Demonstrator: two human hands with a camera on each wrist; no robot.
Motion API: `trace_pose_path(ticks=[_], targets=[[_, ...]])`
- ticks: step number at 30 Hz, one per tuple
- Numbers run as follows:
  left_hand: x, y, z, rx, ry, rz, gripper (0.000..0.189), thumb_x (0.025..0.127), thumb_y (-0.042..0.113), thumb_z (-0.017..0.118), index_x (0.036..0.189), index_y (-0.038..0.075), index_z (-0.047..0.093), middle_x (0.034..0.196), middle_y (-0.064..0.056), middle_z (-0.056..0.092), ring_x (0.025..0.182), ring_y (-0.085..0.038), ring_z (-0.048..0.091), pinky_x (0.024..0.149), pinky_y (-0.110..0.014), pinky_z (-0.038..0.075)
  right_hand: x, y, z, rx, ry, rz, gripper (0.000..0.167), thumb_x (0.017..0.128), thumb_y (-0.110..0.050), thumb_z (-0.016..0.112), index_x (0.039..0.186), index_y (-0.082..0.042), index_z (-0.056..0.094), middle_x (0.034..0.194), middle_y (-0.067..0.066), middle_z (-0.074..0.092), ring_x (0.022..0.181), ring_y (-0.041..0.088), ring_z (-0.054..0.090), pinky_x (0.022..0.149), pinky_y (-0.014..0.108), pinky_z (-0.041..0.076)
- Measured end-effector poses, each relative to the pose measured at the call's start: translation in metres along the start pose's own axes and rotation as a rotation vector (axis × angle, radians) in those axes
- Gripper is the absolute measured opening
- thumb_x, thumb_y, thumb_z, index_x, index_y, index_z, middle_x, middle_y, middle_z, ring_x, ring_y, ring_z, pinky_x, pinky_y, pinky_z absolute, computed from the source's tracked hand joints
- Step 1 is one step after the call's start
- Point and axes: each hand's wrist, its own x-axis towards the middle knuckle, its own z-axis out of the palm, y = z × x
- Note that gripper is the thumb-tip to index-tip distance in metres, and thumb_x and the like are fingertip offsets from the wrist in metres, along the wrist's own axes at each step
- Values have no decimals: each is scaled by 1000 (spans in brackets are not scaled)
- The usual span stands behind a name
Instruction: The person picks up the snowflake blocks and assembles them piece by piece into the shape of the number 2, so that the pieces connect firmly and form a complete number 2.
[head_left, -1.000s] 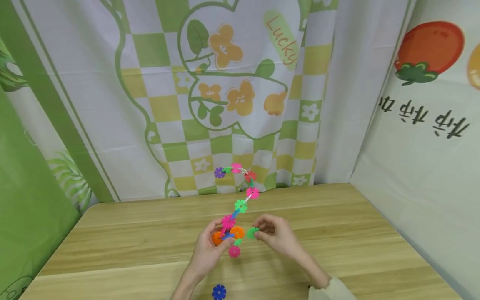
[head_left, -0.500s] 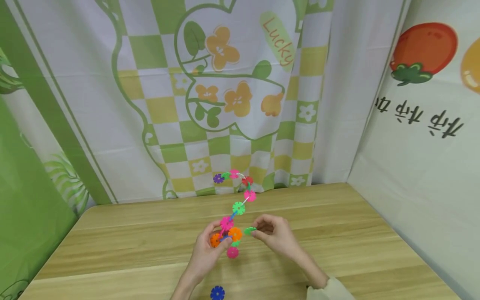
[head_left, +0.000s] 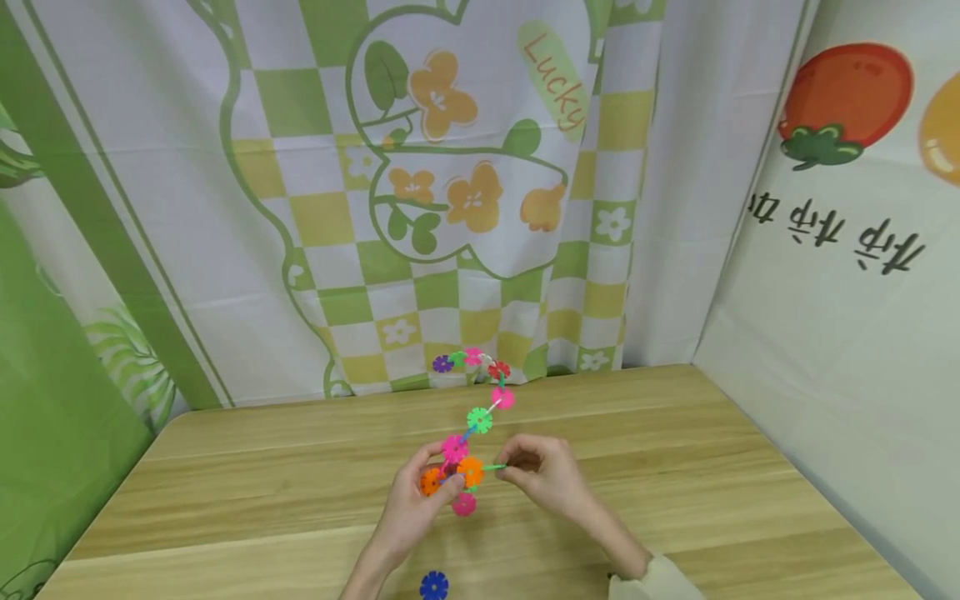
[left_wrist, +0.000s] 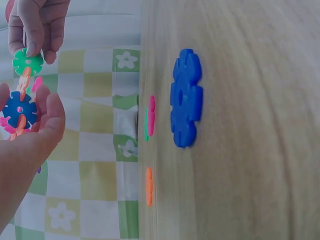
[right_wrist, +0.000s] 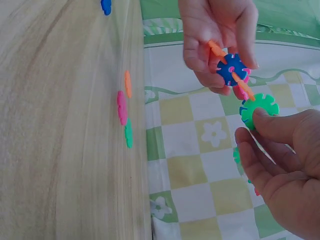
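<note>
My left hand holds a chain of interlocking flower-shaped plastic discs near its lower end, around a blue disc with an orange disc on each side. From there the chain curves up and away through pink, green, white and red discs to a purple disc. Between thumb and fingers, my right hand pinches a green disc. Seen edge-on in the head view, this green disc reaches the rim of the right-hand orange disc. The left fingers partly hide the chain's lower end.
A loose dark blue disc lies on the wooden table near the front. A pink disc and a green disc lie beside each other, with an orange disc nearby. Patterned curtain hangs behind.
My right hand has brought the green disc leftward to the orange disc and turned it from face-on to edge-on. The chain's far end has dipped slightly; my left hand keeps its hold.
</note>
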Motion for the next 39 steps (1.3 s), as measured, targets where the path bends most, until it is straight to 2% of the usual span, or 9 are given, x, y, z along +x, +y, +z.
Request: trace_pose_path(ticks=[6,11,16,20,24,29,35,39], targets=[[-1,1,1,-20,2,7,46,92,11,64,132,0,46,114,-23,62,97,-26,64,87,-42,53,1,1,3,-17,38,-137,14,74,12,74,79,1,68,77,13,69,69,21,69,64,27,58],[-1,1,1,-3,16,23,46,90,12,66,130,2,47,109,-22,65,92,-23,66,83,-40,55,1,-1,4,-41,44,-187,19,70,19,72,77,2,68,76,14,70,69,24,69,65,28,58],[0,1,-1,-20,-12,19,48,90,14,67,131,1,45,109,-22,65,94,-27,66,84,-38,55,3,-11,4,-86,82,-262,23,65,25,71,71,4,66,71,16,69,65,26,68,62,30,58],[0,2,-3,-44,-37,33,47,91,12,66,131,0,45,107,-23,66,93,-33,67,83,-39,55,5,-16,4,-128,112,-375,27,60,28,72,69,3,65,70,15,68,63,25,68,62,25,57],[0,4,-3,-43,-45,44,47,90,11,67,131,1,45,107,-24,66,90,-29,68,82,-43,55,6,-6,6,-155,121,-457,28,62,25,74,71,0,67,72,12,70,65,23,69,66,19,56],[0,3,-2,-46,-33,35,47,89,11,68,130,2,46,111,-24,64,95,-33,66,82,-40,56,6,4,8,-148,125,-489,27,63,23,75,73,-1,67,74,12,70,66,23,69,67,21,56],[0,2,0,-52,6,30,48,87,10,70,129,2,48,110,-24,64,93,-24,67,81,-38,56,5,5,6,-148,124,-487,27,64,23,74,75,-1,68,77,13,71,69,24,70,69,21,56],[0,2,2,-63,7,30,48,86,8,71,129,4,49,110,-24,63,93,-21,66,82,-39,56,4,4,6,-176,132,-471,28,63,22,75,76,-2,68,78,12,71,71,22,70,71,20,56]])
